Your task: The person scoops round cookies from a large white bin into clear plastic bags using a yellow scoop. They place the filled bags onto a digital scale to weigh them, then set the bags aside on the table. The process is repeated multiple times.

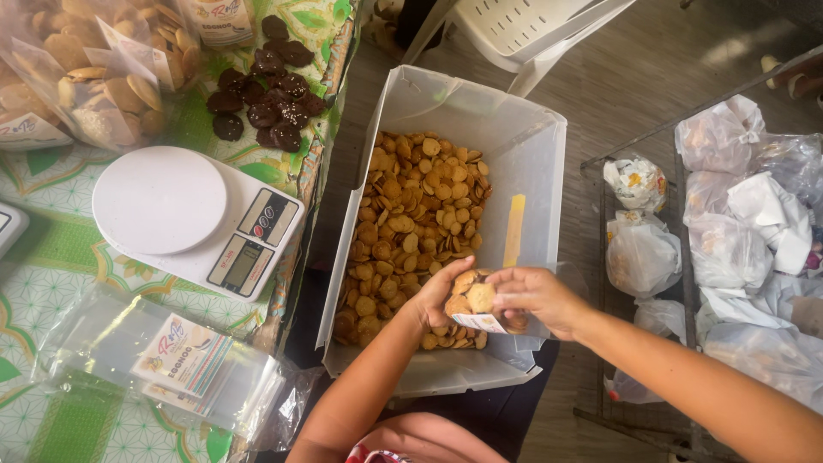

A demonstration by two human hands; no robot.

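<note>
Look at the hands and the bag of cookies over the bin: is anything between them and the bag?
No. The left hand and right hand already grip the small clear bag of cookies directly, above the white bin.

Soft, even daylight fills the frame, brightest on the white scale (197,221) at left and the pale bin (480,111) walls at centre. Shadows are faint and diffuse. Mild glare sits on the clear bags (171,360) at lower left. The floor at upper right is dimmer. Edges look slightly stretched and softer.
</note>
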